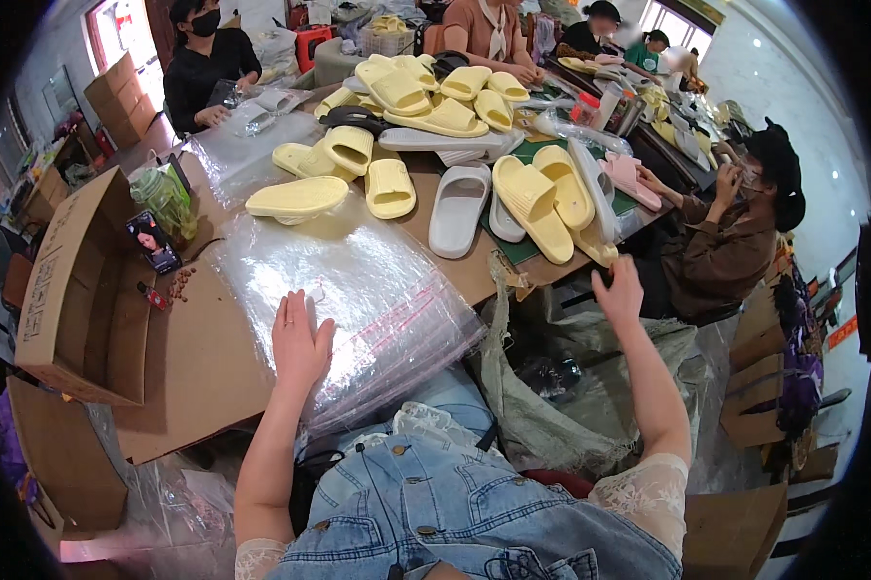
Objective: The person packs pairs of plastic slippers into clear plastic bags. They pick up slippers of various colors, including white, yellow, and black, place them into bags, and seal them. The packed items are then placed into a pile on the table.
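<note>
My left hand (300,340) lies flat, fingers stretched out, on a stack of clear plastic bags (377,280) at the table's near edge. My right hand (621,290) is raised off the table's right front, thumb apart from the fingers, just below the toe of a yellow slipper (596,247); I see nothing in it. Beside that are more yellow slippers (526,198) and a grey slipper (458,211). One yellow slipper (298,197) rests sole up on the far edge of the bags. Behind it rises a heap of yellow slippers (397,87).
An open cardboard box (87,290), a phone (153,242) and a green-filled jar (160,201) stand on the left. A woven sack (551,387) hangs open below my right arm. A co-worker (735,232) sits at the right, touching a pink slipper (628,180); others work farther back.
</note>
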`<action>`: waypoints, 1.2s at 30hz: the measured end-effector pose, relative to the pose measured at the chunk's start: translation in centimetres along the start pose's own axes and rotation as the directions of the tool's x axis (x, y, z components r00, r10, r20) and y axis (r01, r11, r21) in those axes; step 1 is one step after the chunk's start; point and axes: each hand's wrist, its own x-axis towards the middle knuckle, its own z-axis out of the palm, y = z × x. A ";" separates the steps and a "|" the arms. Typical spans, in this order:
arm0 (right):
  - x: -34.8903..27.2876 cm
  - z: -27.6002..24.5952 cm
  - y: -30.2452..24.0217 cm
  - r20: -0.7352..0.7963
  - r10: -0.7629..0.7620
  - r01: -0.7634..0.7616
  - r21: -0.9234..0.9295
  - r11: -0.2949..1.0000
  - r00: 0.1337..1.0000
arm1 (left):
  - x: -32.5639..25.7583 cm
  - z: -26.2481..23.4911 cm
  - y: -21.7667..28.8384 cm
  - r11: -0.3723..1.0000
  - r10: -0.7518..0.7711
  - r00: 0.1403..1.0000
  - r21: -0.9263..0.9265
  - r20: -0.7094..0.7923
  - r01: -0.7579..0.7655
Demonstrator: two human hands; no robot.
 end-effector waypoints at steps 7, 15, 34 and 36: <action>9.1 2.5 -0.2 0.063 0.174 -0.160 -0.184 0.970 0.983 | -0.1 0.2 -0.3 0.999 0.006 1.000 -0.034 -0.015 -0.007; 14.6 -0.1 0.1 -0.351 -0.090 0.029 -0.174 0.984 0.932 | 0.0 0.3 -0.2 1.000 0.013 1.000 -0.006 -0.010 -0.014; 4.2 -10.8 -19.9 -0.577 -0.288 0.465 0.185 0.866 0.764 | -0.1 -0.1 0.6 0.999 -0.047 0.999 0.010 -0.009 0.047; 3.2 -11.0 -21.6 -0.579 -0.294 0.512 0.257 0.820 0.760 | -0.3 0.4 -0.1 0.999 -0.035 0.999 0.041 -0.022 0.036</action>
